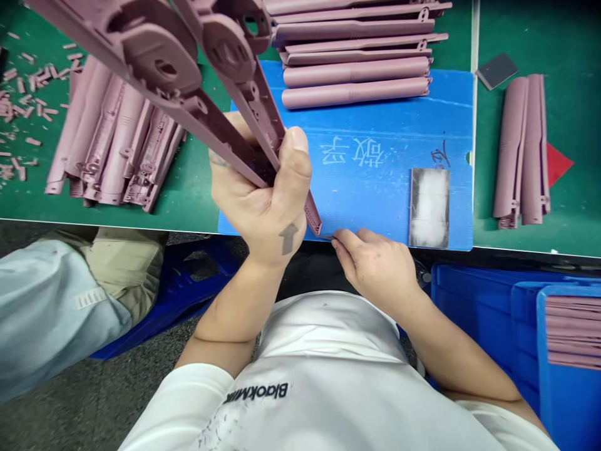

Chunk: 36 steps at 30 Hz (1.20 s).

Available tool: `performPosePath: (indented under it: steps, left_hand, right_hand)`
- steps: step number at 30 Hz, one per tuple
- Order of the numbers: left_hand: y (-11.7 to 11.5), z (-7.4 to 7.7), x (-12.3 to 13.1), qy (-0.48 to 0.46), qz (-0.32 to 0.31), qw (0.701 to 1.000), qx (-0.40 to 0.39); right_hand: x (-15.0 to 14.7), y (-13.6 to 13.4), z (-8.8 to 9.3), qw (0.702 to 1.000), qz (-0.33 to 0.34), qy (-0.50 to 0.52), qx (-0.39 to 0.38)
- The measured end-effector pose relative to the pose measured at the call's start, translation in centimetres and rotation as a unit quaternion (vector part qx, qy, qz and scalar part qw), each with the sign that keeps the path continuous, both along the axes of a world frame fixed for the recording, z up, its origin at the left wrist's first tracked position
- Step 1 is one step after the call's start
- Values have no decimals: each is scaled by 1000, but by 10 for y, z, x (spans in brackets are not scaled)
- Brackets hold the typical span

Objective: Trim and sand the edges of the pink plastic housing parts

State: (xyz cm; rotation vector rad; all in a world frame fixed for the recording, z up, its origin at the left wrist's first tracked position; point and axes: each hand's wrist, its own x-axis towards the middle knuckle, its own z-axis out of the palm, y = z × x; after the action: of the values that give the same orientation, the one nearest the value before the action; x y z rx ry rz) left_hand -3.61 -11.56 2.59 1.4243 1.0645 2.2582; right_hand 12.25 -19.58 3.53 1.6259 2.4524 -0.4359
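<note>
My left hand [260, 210] is wrapped round long pink plastic shells [162, 75], raised close to the camera with their wide, round-holed ends up at the top left. One narrow end pokes out below the thumb and points down toward the table's front edge. Beside that tip, my right hand [382, 266] is closed in a pinch. A thin grey blade [325, 237] shows at its fingertips, close to the shell's tip; whether the two touch I cannot tell. Most of the blade is hidden by the fingers.
On the blue board [361, 207] lie a grey-white rectangular block [429, 207] and a row of pink shells [357, 93]. More shells [113, 144] and small offcuts [35, 81] are at left, two shells [521, 150] at right. Blue bins [498, 313] stand lower right. Another person's sleeve [51, 313] is at left.
</note>
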Motion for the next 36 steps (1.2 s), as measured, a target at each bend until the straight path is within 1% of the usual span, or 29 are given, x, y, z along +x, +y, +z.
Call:
performPosePath:
  steps: [6,10,13,16,19,24,27,28,29,33,36]
  left_hand:
    - [3,-4,-5,20,1,1000,4]
    - [2,-4,-4,15,14,1000,-16]
    - [2,-3,-2,-8,28,999,-25]
    - [2,-2,2,-37,12,999,-3]
    - [1,-1,4,-39,-4,999,1]
    - [0,3,1,-33,13,999,-39]
    - [-2,5,-1,-15,17,996,-89]
    - [-3,5,-1,-11,16,995,-93]
    - [-3,5,-1,-11,16,996,-86]
    - [1,2,4,-14,11,1000,-16]
    - [3,-1,5,-9,11,1000,-4]
  right_hand:
    - [-1,4,0,1000,6,-7,9]
    - [-1,6,-1,1000,7,-4,6]
    - [0,7,-2,1000,11,0,10]
    - [2,9,-3,1000,4,-2,18]
    - [4,11,-3,1000,-3,-5,22]
    - [6,13,-2,1000,14,10,-7]
    - [7,14,-5,1000,-1,16,-5]
    - [7,14,-5,1000,-5,18,-1]
    - [7,15,-6,1000,-4,19,1]
    - [6,15,-6,1000,5,17,-7]
    - [5,16,-5,1000,-5,17,-8]
